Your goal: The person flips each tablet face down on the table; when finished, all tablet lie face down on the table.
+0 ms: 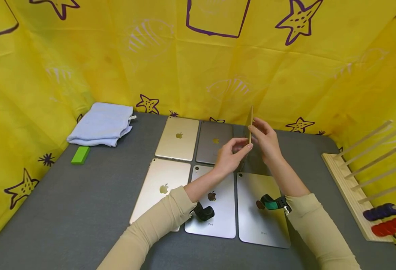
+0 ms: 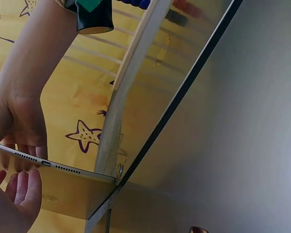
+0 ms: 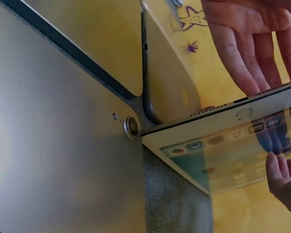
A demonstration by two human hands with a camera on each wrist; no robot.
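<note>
Both hands hold a thin tablet (image 1: 251, 120) on edge above the table. My left hand (image 1: 230, 157) grips it near its lower end, with fingers (image 2: 31, 187) against the back. My right hand (image 1: 267, 140) holds it from the other side, its thumb at the edge. In the right wrist view the tablet's lit screen (image 3: 223, 150) shows app icons and a round home button. Beneath and beside the hands lie several tablets, backs up: a gold one (image 1: 179, 138), a dark grey one (image 1: 215, 137), a pale gold one (image 1: 164, 187), and silver ones (image 1: 211, 221) in front.
A folded light blue cloth (image 1: 100, 123) lies at the back left, with a green block (image 1: 80, 155) in front of it. A wooden bead rack (image 1: 348, 191) with blue and red beads stands on the right. Yellow patterned fabric (image 1: 191, 75) hangs behind the grey table (image 1: 66, 210).
</note>
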